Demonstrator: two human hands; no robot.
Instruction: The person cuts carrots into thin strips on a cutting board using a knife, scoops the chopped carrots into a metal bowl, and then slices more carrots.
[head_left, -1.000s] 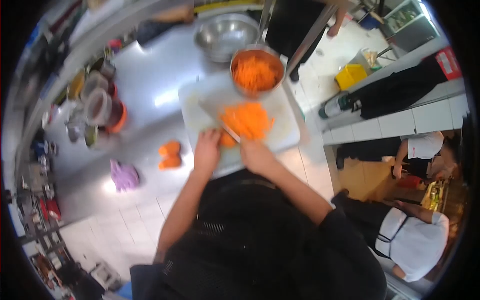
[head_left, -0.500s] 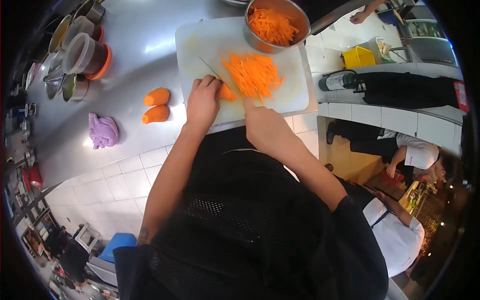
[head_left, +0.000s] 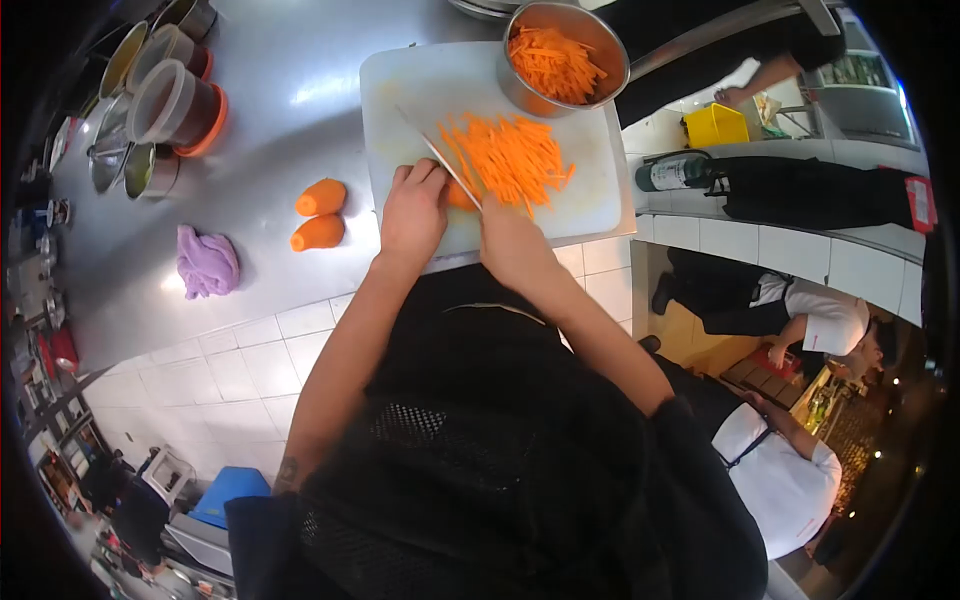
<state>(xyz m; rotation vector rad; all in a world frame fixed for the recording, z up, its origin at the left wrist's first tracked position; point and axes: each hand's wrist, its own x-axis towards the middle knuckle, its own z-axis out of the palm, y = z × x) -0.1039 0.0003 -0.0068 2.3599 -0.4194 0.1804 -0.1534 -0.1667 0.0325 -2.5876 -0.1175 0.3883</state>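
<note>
My right hand (head_left: 515, 245) is closed round the handle of a knife (head_left: 452, 172), whose blade slants up and left across the white cutting board (head_left: 400, 75). My left hand (head_left: 413, 212) has its fingers curled over a carrot piece (head_left: 461, 196), mostly hidden between the hand and the blade. Right of the blade lies a heap of carrot sticks (head_left: 515, 158). A metal bowl (head_left: 617, 68) of shredded carrot (head_left: 555, 65) stands on the board's far right corner. Two peeled carrot pieces (head_left: 322, 197) lie on the steel counter, left of the board.
A purple cloth (head_left: 207, 262) lies on the steel counter (head_left: 270, 110). Several tubs and pots (head_left: 172, 105) stand at the far left. Beyond the board, a person in dark clothing (head_left: 690, 40) is close by. A fire extinguisher (head_left: 672, 174) and other people are on the right.
The knife has shifted slightly left and its blade stands more upright, against the carrot piece. Both hands stay close together. A person in dark clothing has come nearer behind the bowl.
</note>
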